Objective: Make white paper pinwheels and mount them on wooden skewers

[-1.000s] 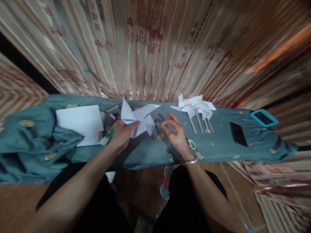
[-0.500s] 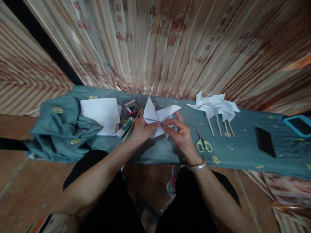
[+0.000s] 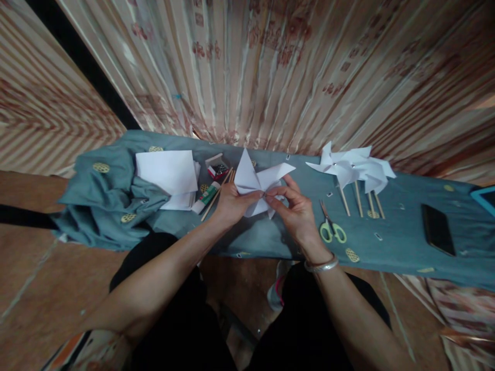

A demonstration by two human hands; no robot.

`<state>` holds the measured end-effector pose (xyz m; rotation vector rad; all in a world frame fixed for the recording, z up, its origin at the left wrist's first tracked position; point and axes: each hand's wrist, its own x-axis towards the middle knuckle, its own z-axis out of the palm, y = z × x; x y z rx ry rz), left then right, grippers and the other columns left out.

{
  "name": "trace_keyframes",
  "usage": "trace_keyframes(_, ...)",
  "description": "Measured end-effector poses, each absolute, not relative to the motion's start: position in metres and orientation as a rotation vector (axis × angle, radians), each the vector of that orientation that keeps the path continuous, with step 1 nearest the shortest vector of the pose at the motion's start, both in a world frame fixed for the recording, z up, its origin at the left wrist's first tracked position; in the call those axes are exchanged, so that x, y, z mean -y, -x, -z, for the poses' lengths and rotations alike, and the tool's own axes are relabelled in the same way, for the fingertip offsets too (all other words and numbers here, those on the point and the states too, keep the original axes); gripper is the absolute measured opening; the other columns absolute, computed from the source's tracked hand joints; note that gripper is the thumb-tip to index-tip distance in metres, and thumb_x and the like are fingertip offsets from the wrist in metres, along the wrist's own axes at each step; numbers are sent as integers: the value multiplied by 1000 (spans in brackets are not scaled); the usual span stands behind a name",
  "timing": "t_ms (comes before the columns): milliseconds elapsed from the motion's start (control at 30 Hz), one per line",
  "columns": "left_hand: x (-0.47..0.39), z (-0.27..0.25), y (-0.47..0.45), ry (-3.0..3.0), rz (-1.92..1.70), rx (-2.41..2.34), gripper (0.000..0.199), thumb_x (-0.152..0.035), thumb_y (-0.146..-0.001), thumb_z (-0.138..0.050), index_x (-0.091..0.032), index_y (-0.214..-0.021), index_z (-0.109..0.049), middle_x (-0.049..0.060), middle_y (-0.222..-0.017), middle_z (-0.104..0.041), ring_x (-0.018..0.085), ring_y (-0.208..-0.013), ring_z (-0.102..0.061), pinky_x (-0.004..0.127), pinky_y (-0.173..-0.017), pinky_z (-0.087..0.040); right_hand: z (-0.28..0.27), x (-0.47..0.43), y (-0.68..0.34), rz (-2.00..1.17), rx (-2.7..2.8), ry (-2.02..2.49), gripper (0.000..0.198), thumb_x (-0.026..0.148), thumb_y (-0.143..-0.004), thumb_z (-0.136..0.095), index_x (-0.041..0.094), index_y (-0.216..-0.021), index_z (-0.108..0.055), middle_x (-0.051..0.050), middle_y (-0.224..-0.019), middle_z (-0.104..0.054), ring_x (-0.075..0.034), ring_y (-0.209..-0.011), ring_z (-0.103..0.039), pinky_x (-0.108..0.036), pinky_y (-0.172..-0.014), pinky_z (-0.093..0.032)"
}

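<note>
A white paper pinwheel (image 3: 248, 178) with folded, pointed blades is held over the cloth in front of me. My left hand (image 3: 231, 205) grips its left side, thumb pressed near the centre. From the right, my right hand (image 3: 296, 208) closes thumb and index finger on the pinwheel's centre, with other fingers behind a blade. A tiny dark spot shows between the thumbs, too small to make out. Left of my hands lie thin wooden sticks (image 3: 211, 206), a glue stick (image 3: 206, 198) and a small open box (image 3: 217, 167) of small metallic pieces.
White paper sheets (image 3: 166, 172) are stacked at the left by bunched cloth. To the right lie green-handled scissors (image 3: 331, 231), several pinwheels on sticks (image 3: 350, 165), a dark phone (image 3: 438, 229) and a blue-framed device (image 3: 485, 200). A curtain (image 3: 247, 77) hangs behind the cloth-covered surface (image 3: 402, 206).
The whole view has shifted slightly, so things appear further right. Both hands keep their hold on the pinwheel, with little visible change in the fingers.
</note>
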<state>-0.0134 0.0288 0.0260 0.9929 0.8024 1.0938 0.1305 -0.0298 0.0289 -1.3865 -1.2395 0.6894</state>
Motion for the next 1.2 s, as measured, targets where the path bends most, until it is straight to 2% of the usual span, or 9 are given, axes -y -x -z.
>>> trace_keyframes(133,-28,-26,14,-995,-1092,-818,28,-28,-52,-86,-13,-71,-73,2,-69,-73,15,-59,-63,27,-61,-54,-31,30,-130,-696,1248,1390,5,32,-76,-73,27,-76,-72,-3,-110,-72,-27,-146,-31,-47,-115,-28)
trace_keyframes(367,-28,-26,15,-1035,-1086,-825,25,-27,-54,-83,-12,-72,-74,2,-69,-73,15,-62,-64,27,-63,-54,-28,29,-131,-737,1233,1375,5,32,-75,-73,27,-77,-72,-3,-113,-71,-26,-144,-34,-47,-117,-26)
trace_keyframes(900,-29,-23,15,-1077,-1063,-849,26,-29,-54,-82,-13,-73,-73,1,-70,-72,16,-64,-64,29,-65,-54,-29,29,-131,-765,1250,1385,7,34,-76,-72,27,-77,-71,-4,-104,-70,-26,-142,-38,-46,-116,-27)
trace_keyframes(1067,-29,-22,16,-1079,-1061,-863,26,-30,-54,-82,-13,-71,-72,1,-68,-72,17,-63,-64,29,-64,-53,-30,30,-131,-758,1262,1376,8,34,-75,-72,27,-77,-71,-4,-99,-70,-26,-137,-43,-45,-115,-30)
trace_keyframes(1200,-29,-24,16,-1083,-1050,-855,25,-29,-55,-82,-13,-71,-72,2,-70,-72,18,-66,-66,29,-65,-54,-30,30,-131,-763,1277,1377,11,38,-77,-72,27,-77,-71,-3,-104,-70,-26,-132,-49,-44,-114,-32)
